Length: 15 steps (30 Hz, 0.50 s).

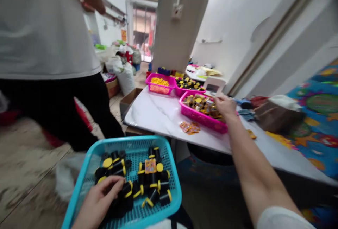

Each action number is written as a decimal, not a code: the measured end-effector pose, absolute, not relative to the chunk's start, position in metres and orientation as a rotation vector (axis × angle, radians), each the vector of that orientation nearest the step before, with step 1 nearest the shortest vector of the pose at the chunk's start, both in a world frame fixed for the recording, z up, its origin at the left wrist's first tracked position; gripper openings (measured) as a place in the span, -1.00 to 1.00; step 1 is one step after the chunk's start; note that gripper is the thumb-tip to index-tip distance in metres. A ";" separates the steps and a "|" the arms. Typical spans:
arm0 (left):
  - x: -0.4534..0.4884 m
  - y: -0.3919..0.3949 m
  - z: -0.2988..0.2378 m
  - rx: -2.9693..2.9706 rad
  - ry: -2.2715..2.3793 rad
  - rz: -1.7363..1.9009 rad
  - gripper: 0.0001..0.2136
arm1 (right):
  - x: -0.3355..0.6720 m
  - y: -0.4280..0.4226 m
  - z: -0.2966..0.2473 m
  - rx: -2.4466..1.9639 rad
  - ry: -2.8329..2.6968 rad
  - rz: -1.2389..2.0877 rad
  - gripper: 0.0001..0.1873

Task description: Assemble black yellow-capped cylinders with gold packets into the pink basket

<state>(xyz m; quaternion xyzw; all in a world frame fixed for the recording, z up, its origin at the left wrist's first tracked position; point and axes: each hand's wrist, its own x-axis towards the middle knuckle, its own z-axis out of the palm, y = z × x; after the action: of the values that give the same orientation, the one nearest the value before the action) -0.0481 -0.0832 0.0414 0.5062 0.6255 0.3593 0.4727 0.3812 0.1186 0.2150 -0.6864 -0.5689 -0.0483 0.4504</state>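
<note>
My left hand (104, 195) is inside a teal plastic basket (175, 186) on my lap. Its thumb and fingers are closed on a small black cylinder with yellow ends (128, 189), among several more like it. An orange printed packet (150, 166) lies on top of these pieces. My right arm stretches across to a pink basket (203, 119) on the table, full of brownish-gold packed pieces (199, 102). At its far right rim my right hand (225, 106) has its fingers pinched together. Whatever they hold is too small and blurred to make out.
On the white marbled table (155, 113) lie orange packets (190, 127). Behind stand a pink basket of yellow pieces (161, 85) and another of black-yellow pieces (189, 84). A person in a white shirt (47, 28) stands at left. Cloth bundles (280, 111) sit at right.
</note>
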 end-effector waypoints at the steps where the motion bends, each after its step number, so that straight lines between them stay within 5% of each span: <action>1: -0.050 -0.081 0.046 1.255 1.533 0.857 -0.56 | 0.374 0.118 0.206 -1.694 -1.442 -0.105 -0.54; 10: -0.041 -0.079 0.049 1.481 1.500 0.718 -0.80 | 0.216 0.028 0.108 -1.170 -2.201 0.671 -0.75; 15: -0.079 -0.041 0.104 1.401 1.380 1.010 -0.79 | 0.168 0.051 0.151 -1.029 -2.264 0.715 -0.67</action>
<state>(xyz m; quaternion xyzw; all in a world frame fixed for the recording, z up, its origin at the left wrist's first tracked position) -0.0792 -0.0411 0.1044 0.5662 0.5577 0.4084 0.4489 0.1680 0.0507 0.1511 -0.3823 -0.8417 0.2658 0.2734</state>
